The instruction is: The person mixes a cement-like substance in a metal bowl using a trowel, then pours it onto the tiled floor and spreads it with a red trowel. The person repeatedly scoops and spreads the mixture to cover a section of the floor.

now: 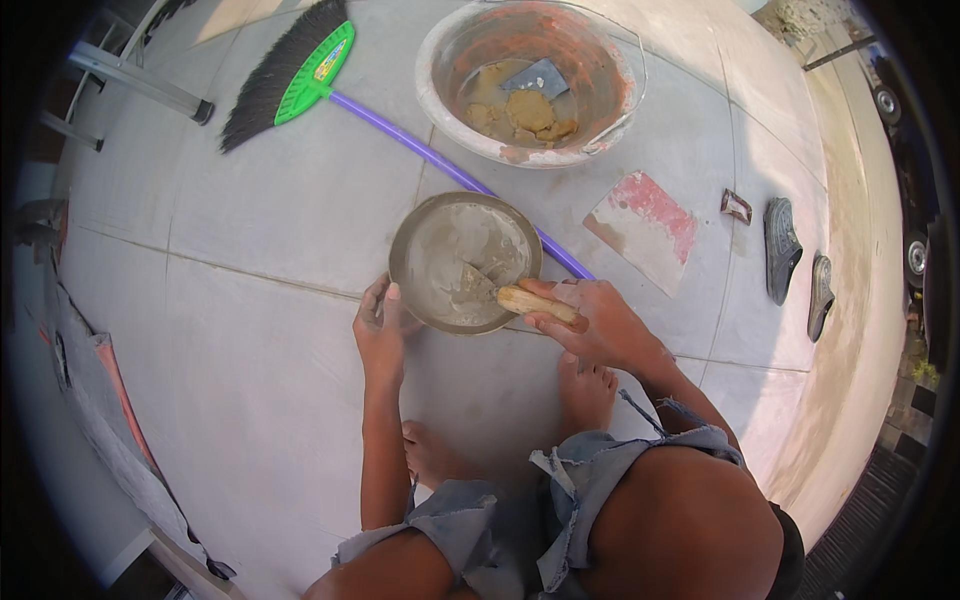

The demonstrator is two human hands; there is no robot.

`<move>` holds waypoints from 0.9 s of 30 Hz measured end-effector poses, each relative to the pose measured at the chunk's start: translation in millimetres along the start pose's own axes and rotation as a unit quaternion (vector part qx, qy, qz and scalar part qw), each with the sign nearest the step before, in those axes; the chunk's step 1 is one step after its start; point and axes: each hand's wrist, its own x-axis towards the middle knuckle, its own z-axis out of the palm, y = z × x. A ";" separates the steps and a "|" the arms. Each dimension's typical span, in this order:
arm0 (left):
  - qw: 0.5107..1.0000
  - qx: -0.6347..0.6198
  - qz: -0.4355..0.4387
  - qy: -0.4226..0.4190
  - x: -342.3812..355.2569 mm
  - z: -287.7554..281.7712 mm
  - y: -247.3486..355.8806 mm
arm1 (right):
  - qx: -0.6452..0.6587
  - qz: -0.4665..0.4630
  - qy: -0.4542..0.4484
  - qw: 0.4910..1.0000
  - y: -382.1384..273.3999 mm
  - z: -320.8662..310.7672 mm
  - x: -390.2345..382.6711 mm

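Observation:
A round metal pan (440, 240) holds wet grey paste and rests low over the floor between my hands. My left hand (380, 330) grips its lower left rim. My right hand (590, 325) is closed on the wooden handle of a small trowel (530, 302), whose coated blade sits in the paste at the pan's lower right. My two bare feet are on the floor below the pan.
Beyond lie a purple-handled broom (390, 134) with green head and a white bucket (435, 90) containing yellowish lumps and a grey piece. To the right are a pink-and-white board (640, 235), a small brown item (737, 205) and sandals (781, 250). A ladder (150, 80) stands upper left.

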 end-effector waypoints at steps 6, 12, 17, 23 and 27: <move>0.999 0.017 -0.042 0.006 -39.6 -5.7 6.0 | 0.045 0.019 -0.044 0.998 18.9 -33.0 5.2; 0.998 -0.023 -0.050 0.033 -68.5 -0.9 2.1 | -0.244 0.091 0.322 0.910 138.6 -101.3 33.0; 0.997 -0.027 -0.041 0.055 -74.7 -13.9 -5.3 | -0.240 0.227 0.208 0.921 154.2 -107.3 41.9; 0.995 -0.031 -0.035 0.083 -76.9 -10.1 7.2 | -0.209 0.198 0.200 0.937 150.8 -125.2 40.4; 0.994 -0.059 0.000 0.091 -77.7 -9.9 12.1 | -0.112 0.115 0.181 0.970 138.3 -154.8 11.2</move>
